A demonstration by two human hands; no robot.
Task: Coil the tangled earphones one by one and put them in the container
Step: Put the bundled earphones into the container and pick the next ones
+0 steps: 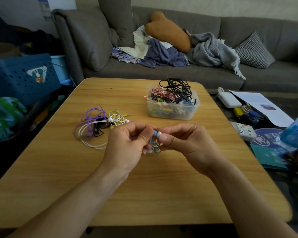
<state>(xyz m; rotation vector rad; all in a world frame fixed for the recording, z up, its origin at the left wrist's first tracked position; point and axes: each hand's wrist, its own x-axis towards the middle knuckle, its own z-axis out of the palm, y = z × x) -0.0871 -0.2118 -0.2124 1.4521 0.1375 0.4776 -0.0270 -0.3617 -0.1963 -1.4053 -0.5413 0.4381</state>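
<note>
Above the middle of the wooden table (144, 186), both hands hold a small blue-grey earphone coil (155, 146). My left hand (127, 143) grips the coiled cord from the left. My right hand (182, 140) pinches a blue earbud with a white tip at the top of the coil. To the left lies a tangled pile of earphones (100, 124) in purple, white, black and yellow. A clear plastic container (172, 114) stands behind the hands, heaped with black, pink and other coloured earphones.
A grey sofa (162, 71) with cushions and blankets runs behind the table. Blue crates (24, 78) stand at the left. At the right lie papers (258, 103), a white device (228, 99) and a blue water bottle (296, 133).
</note>
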